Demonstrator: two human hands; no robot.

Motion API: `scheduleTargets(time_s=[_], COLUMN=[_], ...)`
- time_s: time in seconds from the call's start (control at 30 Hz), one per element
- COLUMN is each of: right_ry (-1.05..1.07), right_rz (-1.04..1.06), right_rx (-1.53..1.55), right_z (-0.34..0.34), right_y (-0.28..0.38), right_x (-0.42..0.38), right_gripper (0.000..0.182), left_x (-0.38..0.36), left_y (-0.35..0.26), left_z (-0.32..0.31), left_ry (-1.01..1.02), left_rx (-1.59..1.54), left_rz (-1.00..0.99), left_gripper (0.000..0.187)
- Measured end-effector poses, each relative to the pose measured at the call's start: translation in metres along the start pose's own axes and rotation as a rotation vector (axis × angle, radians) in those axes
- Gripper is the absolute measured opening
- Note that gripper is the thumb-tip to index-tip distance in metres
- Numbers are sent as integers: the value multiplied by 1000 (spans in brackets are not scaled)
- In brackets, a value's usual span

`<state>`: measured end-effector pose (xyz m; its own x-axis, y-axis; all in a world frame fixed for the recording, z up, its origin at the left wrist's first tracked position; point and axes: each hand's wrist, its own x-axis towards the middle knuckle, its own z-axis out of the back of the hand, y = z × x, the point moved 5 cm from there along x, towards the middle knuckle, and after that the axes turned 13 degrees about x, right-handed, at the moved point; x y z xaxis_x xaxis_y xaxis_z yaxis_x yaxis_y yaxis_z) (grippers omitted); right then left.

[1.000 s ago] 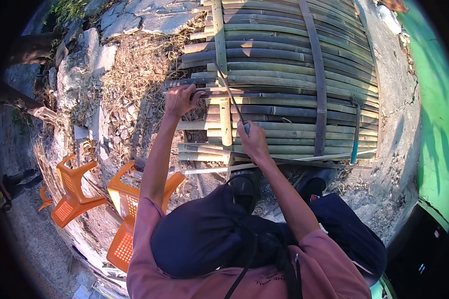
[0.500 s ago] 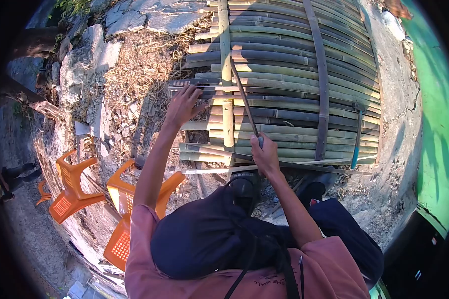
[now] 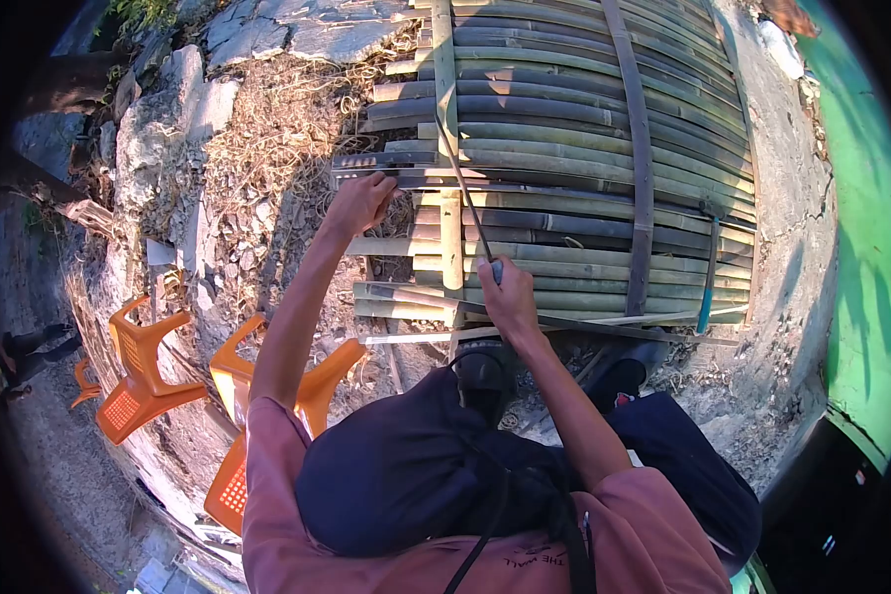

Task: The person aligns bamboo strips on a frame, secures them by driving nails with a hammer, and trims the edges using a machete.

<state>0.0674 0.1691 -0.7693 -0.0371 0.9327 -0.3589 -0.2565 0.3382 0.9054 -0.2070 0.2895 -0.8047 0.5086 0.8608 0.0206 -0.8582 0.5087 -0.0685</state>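
Note:
My right hand is closed round the grey-blue handle of a long-bladed tool. Its thin dark blade points away from me and lies across the bamboo strips, by the lengthwise pole. I cannot make out whether its edge touches them. My left hand has its fingers curled at the left end of a dark bamboo strip, just left of the pole. Rows of split bamboo form a slatted panel on the ground, crossed by a second, darker pole.
A hammer-like tool with a teal handle lies on the panel's right side. Orange plastic chairs lie at the left. Broken concrete and dry shavings border the panel. A green wall stands at the right.
My right hand and its blade have shifted left and slightly up. My left hand's fingers, spread before, have curled in at the strip's end.

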Motion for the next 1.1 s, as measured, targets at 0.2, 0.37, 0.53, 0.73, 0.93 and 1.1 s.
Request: scheduleTargets(time_s=[0.2,0.37,0.53,0.73,0.93,1.1], right_ry=[-15,-56,-104,-81,-88,-111], right_rz=[-3,32,46,78,52,-14], right_rx=[57,103,103,121,125,201], right_z=[-8,-13,-25,-25,-12,56], right_y=[-2,9,-12,10,-4,-5], right_x=[13,17,39,32,33,29], right_gripper=[46,47,48,49,55,56], left_x=[3,7,12,10,2,-4], left_y=[0,1,2,1,1,-8], left_z=[7,15,14,19,1,17], left_ry=[-68,-129,-57,-59,-88,-74], left_rx=[-150,-218,-216,-210,-199,-102], left_rz=[-13,-11,-1,-14,81,170], left_gripper=[11,10,8,9,16,25])
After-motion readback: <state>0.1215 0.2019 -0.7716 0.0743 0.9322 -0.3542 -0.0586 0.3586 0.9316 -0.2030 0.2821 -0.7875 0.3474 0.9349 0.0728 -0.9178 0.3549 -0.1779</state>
